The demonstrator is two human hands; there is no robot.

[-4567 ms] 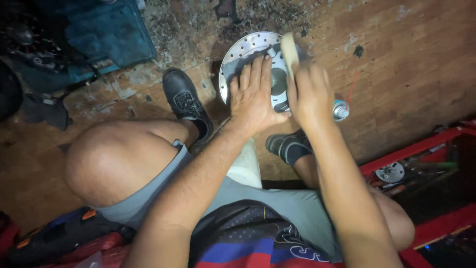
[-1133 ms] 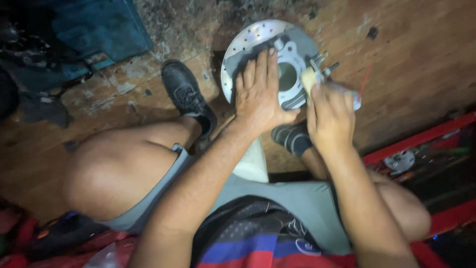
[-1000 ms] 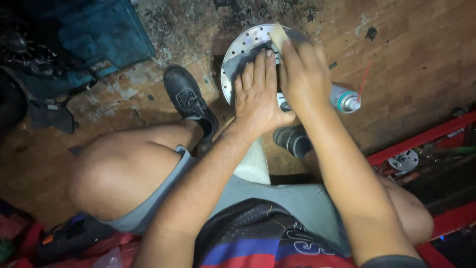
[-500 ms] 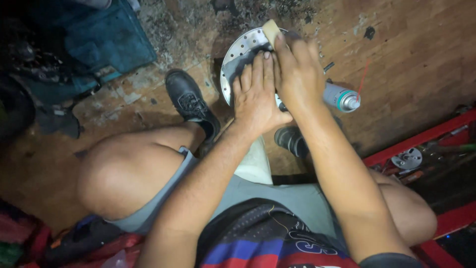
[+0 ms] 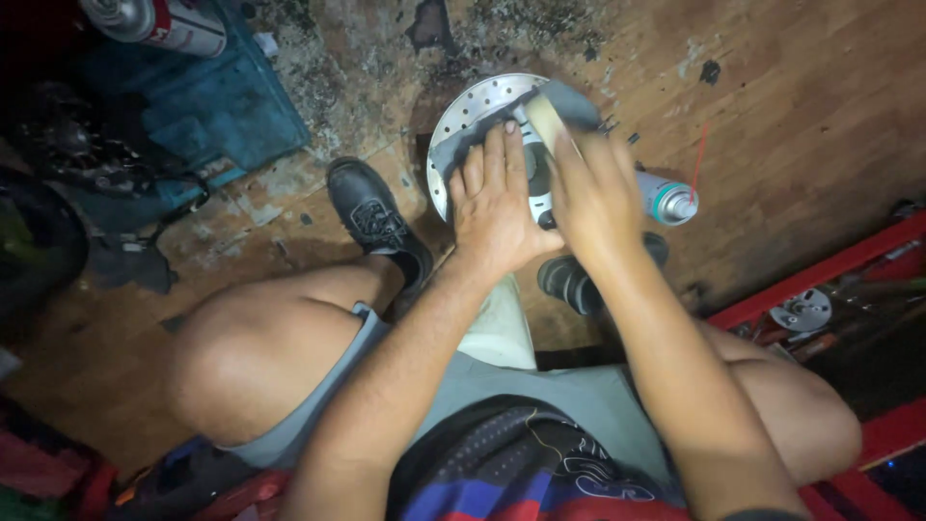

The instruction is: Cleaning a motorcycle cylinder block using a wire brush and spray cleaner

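Note:
A drilled metal brake disc (image 5: 461,118) lies flat on the wooden floor between my feet. My left hand (image 5: 494,207) rests palm-down on it with fingers spread, holding it still. My right hand (image 5: 588,188) is closed on a tan rectangular pad (image 5: 546,118), likely folded sandpaper, pressed against the disc's inner hub near its far edge. Much of the hub is hidden under both hands.
A spray can with a teal cap (image 5: 666,198) lies right of the disc. My black shoes (image 5: 371,217) flank it. A blue tool case (image 5: 207,121) and a second spray can (image 5: 159,21) sit at upper left. A red tool tray (image 5: 820,299) is at right.
My right hand with the pad has slid from the hub's right side up toward the disc's far edge. My left hand has stayed flat on the disc.

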